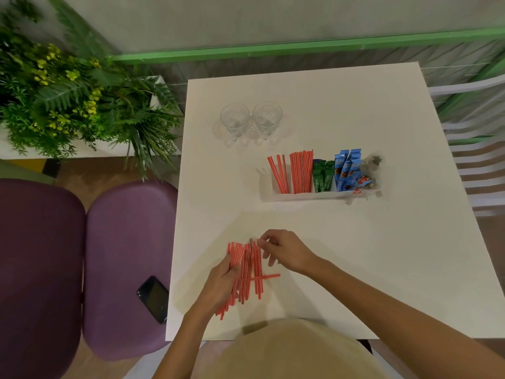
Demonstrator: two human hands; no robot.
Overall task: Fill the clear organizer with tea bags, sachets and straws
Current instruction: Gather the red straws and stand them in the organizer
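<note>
Beige cloth [295, 351] on the person's body fills the bottom edge, against the near side of a white counter [382, 255] that takes up most of the view. Two purple seats [120, 242] stand side by side to the left of it, and leafy plants [68, 91] with yellow flowers crowd the far left corner. A white slatted chair [478, 160] stands at the right edge. The organizer [314, 196] sits right of the counter's middle, well apart from the hands; from left to right it holds upright straws [300, 170], green sachets [323, 176], blue sachets [347, 168] and tea bags [369, 170] in clear wrappers. Loose straws [250, 269] lie in a rough bundle near the front edge, pointing away from the person, with one straw [269, 276] lying crosswise over them. The left grip [221, 280] lies on the bundle's left side, fingers curled over several straws, whose ends stick out below the wrist. The right grip [287, 253] pinches the far tip of the bundle between thumb and forefinger, its other fingers hanging loose. Two empty glasses [235, 119] stand together beyond the organizer. A dark phone [153, 298] lies on the nearer purple seat, just beside the counter's edge.
</note>
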